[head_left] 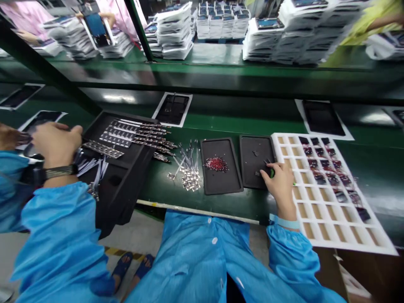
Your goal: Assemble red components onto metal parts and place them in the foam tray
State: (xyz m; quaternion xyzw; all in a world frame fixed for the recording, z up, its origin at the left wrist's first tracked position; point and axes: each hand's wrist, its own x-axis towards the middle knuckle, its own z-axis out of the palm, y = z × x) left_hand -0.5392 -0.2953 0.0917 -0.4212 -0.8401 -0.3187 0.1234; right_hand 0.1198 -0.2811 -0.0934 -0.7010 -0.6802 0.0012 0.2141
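Note:
My right hand (279, 185), with a light blue wrist strap, is closed around what looks like tweezers (272, 171) with green parts. Their dark tips are over the right edge of a shallow black tray (249, 145), which bears a few small dark pieces. Far to the left, my left hand (57, 145) wears a dark wristband and is smeared by motion. Its fingers are bent, but what they touch is unclear. Beside it lies a metallic component strip (102, 149), at a large black bin (107, 115) holding several more strips.
Another black tray (206, 147) bears a pile of tiny red parts (216, 164). Loose metal-ended strips (191, 179) lie beside it. At right, a white compartment tray (341, 237) holds red-and-black parts. A co-worker's hand (8, 136) is at far left. Dark panels (323, 118) lie behind.

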